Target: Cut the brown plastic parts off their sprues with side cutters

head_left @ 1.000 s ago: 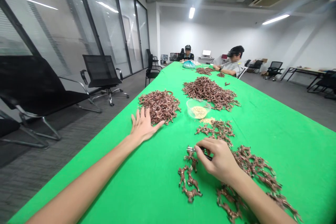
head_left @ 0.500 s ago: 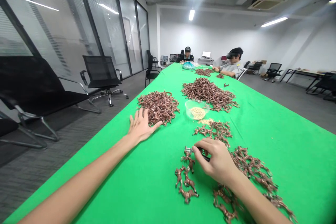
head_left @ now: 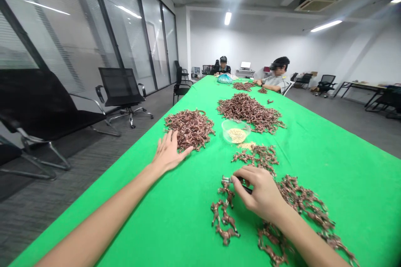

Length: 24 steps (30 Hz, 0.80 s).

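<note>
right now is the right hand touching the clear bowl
Apart. The head view shows the right hand well short of the clear plastic bowl, with green cloth and copper-coloured pieces between them.

**Cutter over a copper-brown strand**

A small metal-headed cutter with a black grip is pinched in the right hand, its tip pointing left just above a strand of copper-brown moulded pieces; the strand lies flat on the green cloth, knobbly and branching; the left hand rests open and palm down on the cloth; its thumb lies just beside a tangled heap of the same pieces, loosely piled and roughly round.
</note>
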Each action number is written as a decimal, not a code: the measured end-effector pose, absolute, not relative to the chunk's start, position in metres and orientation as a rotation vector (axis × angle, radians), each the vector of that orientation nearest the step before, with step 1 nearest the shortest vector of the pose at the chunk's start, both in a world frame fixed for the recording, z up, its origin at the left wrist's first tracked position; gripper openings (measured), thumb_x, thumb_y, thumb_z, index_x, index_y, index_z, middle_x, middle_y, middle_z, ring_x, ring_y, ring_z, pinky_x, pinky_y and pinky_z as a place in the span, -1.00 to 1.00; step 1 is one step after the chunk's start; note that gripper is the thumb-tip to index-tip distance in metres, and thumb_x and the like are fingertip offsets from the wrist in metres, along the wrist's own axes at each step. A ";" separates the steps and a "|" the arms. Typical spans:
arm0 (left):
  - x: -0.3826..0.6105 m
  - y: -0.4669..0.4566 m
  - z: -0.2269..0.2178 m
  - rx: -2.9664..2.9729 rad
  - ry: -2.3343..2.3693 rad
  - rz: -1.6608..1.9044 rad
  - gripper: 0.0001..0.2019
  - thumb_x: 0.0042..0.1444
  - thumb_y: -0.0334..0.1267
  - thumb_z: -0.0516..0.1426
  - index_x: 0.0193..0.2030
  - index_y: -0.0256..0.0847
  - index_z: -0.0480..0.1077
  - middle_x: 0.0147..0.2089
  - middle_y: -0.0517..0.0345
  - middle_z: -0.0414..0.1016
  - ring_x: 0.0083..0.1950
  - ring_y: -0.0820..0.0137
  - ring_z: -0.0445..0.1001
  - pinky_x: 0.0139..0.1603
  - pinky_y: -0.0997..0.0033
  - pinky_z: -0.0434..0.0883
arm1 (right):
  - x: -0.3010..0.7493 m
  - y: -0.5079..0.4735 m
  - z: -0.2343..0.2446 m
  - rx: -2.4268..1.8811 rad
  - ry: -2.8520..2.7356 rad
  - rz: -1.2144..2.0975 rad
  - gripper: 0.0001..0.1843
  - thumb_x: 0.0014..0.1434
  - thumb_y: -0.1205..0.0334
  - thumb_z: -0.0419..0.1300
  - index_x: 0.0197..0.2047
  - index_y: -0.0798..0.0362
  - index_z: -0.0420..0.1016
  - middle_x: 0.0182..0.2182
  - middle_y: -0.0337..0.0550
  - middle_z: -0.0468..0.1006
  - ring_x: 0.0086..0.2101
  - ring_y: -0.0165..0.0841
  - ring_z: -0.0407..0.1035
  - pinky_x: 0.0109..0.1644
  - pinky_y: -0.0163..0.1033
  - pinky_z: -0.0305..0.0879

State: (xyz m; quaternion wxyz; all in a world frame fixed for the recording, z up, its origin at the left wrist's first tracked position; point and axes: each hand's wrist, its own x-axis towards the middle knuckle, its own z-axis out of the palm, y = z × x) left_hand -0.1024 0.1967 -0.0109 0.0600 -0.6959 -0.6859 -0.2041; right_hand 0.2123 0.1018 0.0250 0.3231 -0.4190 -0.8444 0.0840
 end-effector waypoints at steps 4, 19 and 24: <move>-0.102 0.194 -0.011 -1.980 -2.040 -0.626 -0.04 0.11 0.38 -0.07 0.44 -0.38 0.02 0.49 -0.33 -0.05 0.50 -0.28 -0.31 0.40 -0.35 -0.33 | 0.212 0.102 0.024 -1.095 -2.229 0.220 -0.71 0.36 0.16 0.06 -0.32 0.05 0.52 -0.46 -0.18 0.46 -0.43 -0.35 0.35 -0.31 -0.24 0.12; -0.112 0.199 -0.020 -2.132 -2.193 -0.721 -0.06 0.15 0.34 -0.06 0.46 -0.35 -0.10 0.49 -0.32 -0.03 0.50 -0.08 -0.07 0.40 -0.07 0.06 | 0.215 0.105 0.018 -1.089 -2.257 0.211 -0.75 0.35 0.18 0.07 -0.29 0.03 0.53 -0.43 -0.17 0.51 -0.41 -0.32 0.39 -0.29 -0.24 0.19; -0.112 0.198 -0.020 -2.144 -2.177 -0.762 -0.07 0.14 0.32 -0.03 0.46 -0.32 -0.11 0.48 -0.29 -0.03 0.50 -0.10 -0.11 0.40 -0.10 0.05 | 0.216 0.106 0.019 -1.120 -2.265 0.202 -0.73 0.36 0.16 0.06 -0.29 0.03 0.53 -0.42 -0.16 0.52 -0.40 -0.31 0.40 -0.28 -0.24 0.21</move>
